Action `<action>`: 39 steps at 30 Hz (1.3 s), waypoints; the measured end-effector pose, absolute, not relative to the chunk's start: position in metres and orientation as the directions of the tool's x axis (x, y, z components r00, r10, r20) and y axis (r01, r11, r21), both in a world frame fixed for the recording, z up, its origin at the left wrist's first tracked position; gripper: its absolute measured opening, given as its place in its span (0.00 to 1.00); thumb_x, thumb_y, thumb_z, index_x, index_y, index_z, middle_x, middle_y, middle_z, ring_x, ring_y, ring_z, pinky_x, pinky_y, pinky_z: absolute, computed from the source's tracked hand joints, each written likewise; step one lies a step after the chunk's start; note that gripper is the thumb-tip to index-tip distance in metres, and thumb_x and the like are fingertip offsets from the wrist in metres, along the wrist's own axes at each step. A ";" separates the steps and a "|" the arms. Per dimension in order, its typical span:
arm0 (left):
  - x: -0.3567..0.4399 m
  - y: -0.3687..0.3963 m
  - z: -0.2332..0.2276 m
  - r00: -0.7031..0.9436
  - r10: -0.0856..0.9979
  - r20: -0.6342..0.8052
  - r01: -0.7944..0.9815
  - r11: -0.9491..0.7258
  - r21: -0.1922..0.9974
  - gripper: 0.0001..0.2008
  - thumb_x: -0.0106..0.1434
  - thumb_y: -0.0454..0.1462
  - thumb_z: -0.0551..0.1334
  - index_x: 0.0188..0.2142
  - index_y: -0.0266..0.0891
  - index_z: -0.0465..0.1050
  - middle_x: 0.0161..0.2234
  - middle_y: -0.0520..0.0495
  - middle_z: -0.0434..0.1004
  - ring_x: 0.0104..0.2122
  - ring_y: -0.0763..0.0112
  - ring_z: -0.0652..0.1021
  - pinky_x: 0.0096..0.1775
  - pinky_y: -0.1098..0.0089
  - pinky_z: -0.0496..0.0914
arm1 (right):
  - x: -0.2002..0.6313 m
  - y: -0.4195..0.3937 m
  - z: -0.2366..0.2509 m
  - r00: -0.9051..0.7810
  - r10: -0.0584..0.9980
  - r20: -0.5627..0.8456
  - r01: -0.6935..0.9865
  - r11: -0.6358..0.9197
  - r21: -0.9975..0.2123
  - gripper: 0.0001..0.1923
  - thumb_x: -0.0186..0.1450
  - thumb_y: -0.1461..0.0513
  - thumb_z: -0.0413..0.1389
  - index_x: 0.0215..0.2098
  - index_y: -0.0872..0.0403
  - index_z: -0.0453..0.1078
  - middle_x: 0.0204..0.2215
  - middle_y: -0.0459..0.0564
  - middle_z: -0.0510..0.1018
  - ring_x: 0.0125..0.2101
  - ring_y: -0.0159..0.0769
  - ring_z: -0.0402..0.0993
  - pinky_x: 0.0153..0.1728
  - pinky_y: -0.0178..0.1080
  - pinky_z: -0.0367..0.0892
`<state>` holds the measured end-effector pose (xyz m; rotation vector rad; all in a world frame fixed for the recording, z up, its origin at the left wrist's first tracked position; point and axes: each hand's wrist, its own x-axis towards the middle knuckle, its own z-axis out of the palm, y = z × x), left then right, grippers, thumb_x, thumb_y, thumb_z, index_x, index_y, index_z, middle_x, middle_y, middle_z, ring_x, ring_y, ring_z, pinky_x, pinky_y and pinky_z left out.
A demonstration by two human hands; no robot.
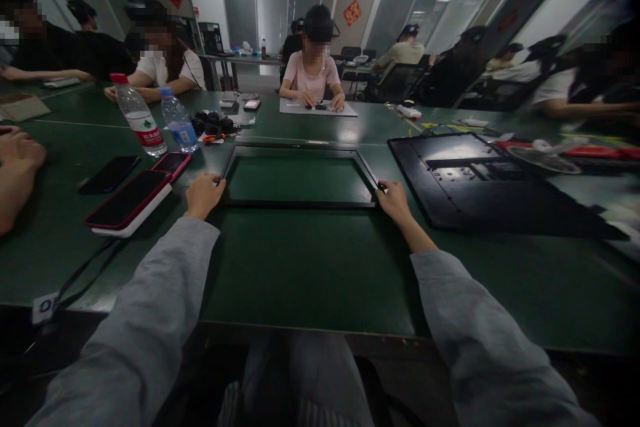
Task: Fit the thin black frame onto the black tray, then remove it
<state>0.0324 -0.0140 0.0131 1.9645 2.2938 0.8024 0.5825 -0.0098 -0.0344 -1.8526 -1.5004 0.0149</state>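
A thin black rectangular frame (300, 204), which looks like a monitor bezel, is held just over the green table, its opening showing the tabletop. My left hand (205, 196) is closed around its left side. Around the right side, the fingers of my right hand (395, 201) are closed too. To the right lies a large black panel (415, 190) with a recessed middle and metal-looking parts, apart from my right hand. Left of my left hand, a phone in a red case (129, 200) rests on a white block.
Two water bottles, one red-capped (143, 121) and one blue-capped (179, 123), stand at the left behind a dark phone (110, 174). A small fan (547, 157) lies at the right. Another person's hand (20, 153) rests at the left edge; a person (314, 73) works opposite.
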 end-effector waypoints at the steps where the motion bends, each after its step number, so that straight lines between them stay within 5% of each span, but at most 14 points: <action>1: 0.034 -0.015 0.014 -0.218 0.914 0.343 0.912 0.066 0.404 0.19 0.69 0.47 0.60 0.49 0.40 0.84 0.53 0.34 0.79 0.49 0.45 0.81 0.49 0.51 0.76 | 0.582 -0.010 -0.033 0.326 0.835 0.443 0.825 -0.022 -0.565 0.20 0.62 0.62 0.55 0.50 0.60 0.79 0.42 0.62 0.76 0.49 0.52 0.74 0.59 0.57 0.69; 5: 0.038 -0.016 0.019 -0.259 0.804 0.536 0.880 -0.032 0.474 0.20 0.71 0.46 0.59 0.54 0.39 0.81 0.54 0.34 0.79 0.49 0.48 0.81 0.51 0.53 0.74 | 0.574 -0.014 -0.023 0.361 0.722 0.590 0.792 0.096 -0.603 0.25 0.66 0.59 0.53 0.59 0.60 0.73 0.49 0.63 0.76 0.50 0.49 0.75 0.60 0.55 0.68; 8: 0.038 -0.015 0.021 -0.285 0.733 0.617 0.849 -0.105 0.518 0.23 0.73 0.47 0.56 0.60 0.39 0.75 0.52 0.37 0.81 0.46 0.54 0.83 0.52 0.57 0.73 | 0.567 -0.018 -0.016 0.386 0.660 0.645 0.769 0.157 -0.620 0.26 0.71 0.55 0.48 0.64 0.57 0.65 0.44 0.59 0.79 0.46 0.47 0.76 0.57 0.55 0.69; 12: 0.039 -0.017 0.024 -0.277 0.735 0.618 0.841 -0.125 0.526 0.26 0.75 0.48 0.55 0.65 0.37 0.70 0.47 0.37 0.84 0.47 0.53 0.84 0.54 0.56 0.73 | 0.559 -0.024 -0.009 0.435 0.655 0.618 0.755 0.108 -0.646 0.23 0.74 0.52 0.43 0.59 0.56 0.64 0.32 0.52 0.77 0.36 0.47 0.76 0.52 0.56 0.71; 17: 0.042 -0.021 0.032 -0.265 0.718 0.643 0.858 -0.129 0.497 0.26 0.76 0.47 0.52 0.66 0.36 0.68 0.54 0.34 0.82 0.54 0.51 0.81 0.58 0.56 0.71 | 0.552 -0.033 0.002 0.467 0.608 0.642 0.795 0.029 -0.605 0.24 0.77 0.50 0.38 0.60 0.56 0.62 0.36 0.57 0.78 0.41 0.51 0.79 0.51 0.56 0.71; 22: 0.040 -0.021 0.034 -0.275 0.734 0.620 0.860 -0.100 0.500 0.26 0.75 0.47 0.54 0.67 0.38 0.66 0.53 0.35 0.82 0.52 0.52 0.82 0.58 0.56 0.71 | 0.548 -0.039 0.007 0.434 0.581 0.689 0.831 0.039 -0.556 0.25 0.78 0.49 0.35 0.59 0.55 0.61 0.39 0.60 0.79 0.44 0.52 0.80 0.51 0.56 0.71; 39: 0.037 -0.018 0.032 -0.323 0.761 0.562 0.829 -0.059 0.556 0.23 0.73 0.47 0.59 0.62 0.38 0.65 0.52 0.35 0.83 0.49 0.51 0.84 0.54 0.55 0.75 | 0.558 -0.027 -0.009 0.408 0.751 0.519 0.780 0.009 -0.626 0.18 0.70 0.54 0.50 0.55 0.53 0.63 0.42 0.60 0.82 0.44 0.51 0.81 0.49 0.52 0.73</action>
